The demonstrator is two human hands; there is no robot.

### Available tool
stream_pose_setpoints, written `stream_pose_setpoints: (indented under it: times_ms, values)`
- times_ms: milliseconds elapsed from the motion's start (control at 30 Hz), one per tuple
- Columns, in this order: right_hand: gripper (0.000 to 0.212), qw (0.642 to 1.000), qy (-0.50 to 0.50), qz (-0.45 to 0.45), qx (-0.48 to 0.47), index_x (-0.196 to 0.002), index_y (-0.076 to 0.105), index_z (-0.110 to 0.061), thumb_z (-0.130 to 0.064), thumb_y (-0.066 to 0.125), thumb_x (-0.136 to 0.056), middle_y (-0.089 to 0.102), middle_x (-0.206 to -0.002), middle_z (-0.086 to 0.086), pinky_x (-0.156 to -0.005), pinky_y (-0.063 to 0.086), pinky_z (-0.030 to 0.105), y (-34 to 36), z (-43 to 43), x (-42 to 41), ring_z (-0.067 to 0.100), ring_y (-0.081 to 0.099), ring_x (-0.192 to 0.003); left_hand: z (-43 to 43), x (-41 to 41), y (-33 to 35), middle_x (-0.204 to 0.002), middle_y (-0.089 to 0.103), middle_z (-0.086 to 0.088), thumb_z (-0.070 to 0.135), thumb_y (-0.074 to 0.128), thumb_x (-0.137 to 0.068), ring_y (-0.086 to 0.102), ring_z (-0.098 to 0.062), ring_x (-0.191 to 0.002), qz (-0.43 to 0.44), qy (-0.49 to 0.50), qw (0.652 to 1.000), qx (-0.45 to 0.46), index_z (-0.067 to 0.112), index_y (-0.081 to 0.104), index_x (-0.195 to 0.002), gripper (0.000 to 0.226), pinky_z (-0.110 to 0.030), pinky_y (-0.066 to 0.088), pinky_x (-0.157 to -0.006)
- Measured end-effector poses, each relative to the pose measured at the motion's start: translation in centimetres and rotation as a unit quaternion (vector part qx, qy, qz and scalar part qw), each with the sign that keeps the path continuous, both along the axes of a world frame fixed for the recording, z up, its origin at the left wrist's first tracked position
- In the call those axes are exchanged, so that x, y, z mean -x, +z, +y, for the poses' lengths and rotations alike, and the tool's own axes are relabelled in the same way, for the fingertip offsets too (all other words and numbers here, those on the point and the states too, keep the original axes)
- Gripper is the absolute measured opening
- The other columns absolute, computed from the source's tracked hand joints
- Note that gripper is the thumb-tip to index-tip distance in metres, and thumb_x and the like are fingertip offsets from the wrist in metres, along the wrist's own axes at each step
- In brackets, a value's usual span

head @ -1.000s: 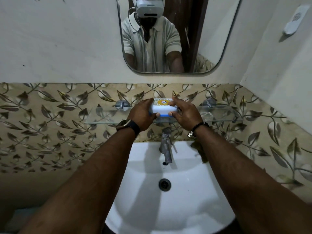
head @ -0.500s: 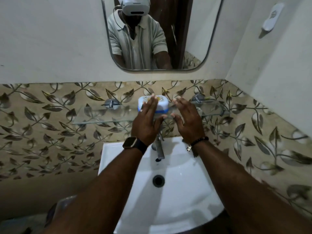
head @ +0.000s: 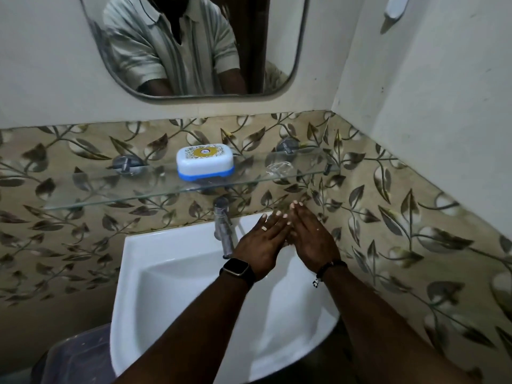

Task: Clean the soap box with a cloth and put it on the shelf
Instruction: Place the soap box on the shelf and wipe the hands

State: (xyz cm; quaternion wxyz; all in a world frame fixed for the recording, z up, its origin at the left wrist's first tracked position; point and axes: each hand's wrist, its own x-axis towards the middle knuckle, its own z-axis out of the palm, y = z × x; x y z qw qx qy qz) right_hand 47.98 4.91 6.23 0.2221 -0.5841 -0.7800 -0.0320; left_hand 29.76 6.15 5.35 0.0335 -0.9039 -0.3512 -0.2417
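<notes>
The soap box (head: 205, 161), white with a blue base and a yellow label on its lid, sits closed on the glass shelf (head: 110, 189) near the shelf's middle. Nothing touches it. My left hand (head: 261, 245), with a watch on the wrist, and my right hand (head: 313, 239), with a bead bracelet, hover side by side over the back of the basin, below and right of the box. Both hands are empty, fingers stretched out, inner edges touching. No cloth is in view.
A white basin (head: 171, 278) with a metal tap (head: 223, 225) is below the shelf. A mirror (head: 194, 45) hangs above on the wall. A clear plastic container (head: 80, 356) stands at the lower left. The side wall closes in on the right.
Both hands let go of the soap box, left it on the shelf and drew back down over the basin. The camera view shifted down and to the right.
</notes>
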Motion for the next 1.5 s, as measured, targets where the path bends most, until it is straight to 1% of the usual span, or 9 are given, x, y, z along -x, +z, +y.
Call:
stream_pose_setpoints:
  times_ms: [200,433,667,933,1067,1167,1233,1333,1500]
  values:
    - [0.058,0.996,-0.032,-0.031,0.074,-0.148,0.018,-0.001,-0.029,0.028,-0.098,0.036,-0.155,0.017,-0.117,0.025,0.036,-4.3,4.2,-2.5,0.03,0.036,-0.144,3.4,-3.2,-2.9,-0.152,0.044,-0.012,0.018,0.054,-0.095,0.029,-0.032,-0.146,0.055,0.038,0.996,0.052,0.01,0.045,-0.145,0.051,-0.039,0.003,-0.121]
    - [0.046,0.99,-0.028,-0.018,0.135,-0.131,0.056,0.005,-0.014,0.053,-0.089,0.057,-0.136,0.024,-0.1,0.05,0.053,-7.8,8.7,-3.7,0.04,0.056,-0.125,7.8,-5.2,-6.2,-0.152,0.044,-0.013,0.011,0.055,-0.089,0.036,-0.034,-0.143,0.056,0.097,0.986,0.122,0.015,0.052,-0.141,0.052,-0.043,0.015,-0.119]
    - [0.05,0.988,-0.052,-0.014,0.145,-0.143,0.047,-0.006,-0.004,0.055,-0.094,0.039,-0.154,0.016,-0.12,0.023,0.043,-8.8,10.1,-3.7,0.033,0.032,-0.145,9.5,-6.3,-8.3,-0.129,0.063,-0.005,0.019,0.059,-0.084,0.054,-0.031,-0.121,0.03,0.151,0.974,0.168,0.021,0.069,-0.113,0.031,-0.036,0.045,-0.098]
    - [0.025,0.999,-0.037,-0.004,0.038,-0.079,0.069,-0.007,0.009,0.075,-0.06,0.071,-0.095,0.013,-0.077,0.058,0.04,-9.0,9.6,-3.4,0.036,0.068,-0.091,9.9,-7.4,-7.3,-0.089,0.07,-0.007,0.027,0.048,-0.087,0.061,-0.034,-0.084,-0.067,0.171,0.966,0.181,0.019,0.066,-0.101,0.024,-0.035,0.039,-0.067]
    - [0.044,0.999,-0.026,0.021,-0.014,-0.092,0.073,-0.002,0.018,0.076,-0.054,0.073,-0.098,0.014,-0.081,0.058,0.042,-8.8,8.3,-3.8,0.035,0.07,-0.092,9.2,-8.2,-6.1,-0.117,0.069,-0.015,0.037,0.044,-0.097,0.06,-0.035,-0.11,-0.281,0.246,0.834,0.406,0.011,0.044,-0.143,0.053,-0.039,0.047,-0.094]
    - [0.042,0.998,-0.006,0.014,-0.053,-0.105,0.072,-0.001,0.016,0.069,-0.067,0.071,-0.113,0.014,-0.092,0.056,0.041,-8.6,7.1,-4.2,0.031,0.063,-0.109,9.0,-8.3,-5.0,-0.096,0.075,-0.01,0.036,0.058,-0.086,0.066,-0.03,-0.093,-0.346,0.235,0.762,0.494,0.014,0.075,-0.096,0.029,-0.039,0.051,-0.091]
    - [0.04,0.997,0.016,0.018,-0.077,-0.112,0.071,-0.002,0.009,0.052,-0.079,0.069,-0.119,0.013,-0.095,0.055,0.04,-8.1,6.4,-4.4,0.029,0.061,-0.115,8.5,-8.3,-4.5,-0.068,0.072,-0.007,0.055,0.059,-0.075,0.066,-0.028,-0.072,-0.384,0.222,0.729,0.522,0.016,0.069,-0.061,0.043,-0.044,0.056,-0.083]
    - [0.042,0.992,0.039,0.026,-0.116,-0.112,0.072,-0.003,0.003,0.038,-0.087,0.069,-0.12,0.013,-0.101,0.051,0.039,-7.0,5.2,-4.1,0.029,0.062,-0.116,7.8,-8.1,-4.3,-0.059,0.068,-0.011,0.064,0.059,-0.079,0.062,-0.027,-0.059,-0.421,0.204,0.692,0.549,0.014,0.066,-0.054,0.056,-0.042,0.052,-0.069]
    - [0.032,0.983,0.089,0.042,-0.155,-0.113,0.071,-0.003,0.004,0.053,-0.086,0.067,-0.125,0.013,-0.102,0.05,0.04,-5.9,3.3,-4.0,0.027,0.06,-0.12,5.7,-7.5,-2.7,-0.057,0.062,-0.011,0.031,0.067,-0.09,0.053,-0.023,-0.055,-0.517,0.169,0.588,0.599,0.009,0.067,-0.068,0.031,-0.028,0.039,-0.056]
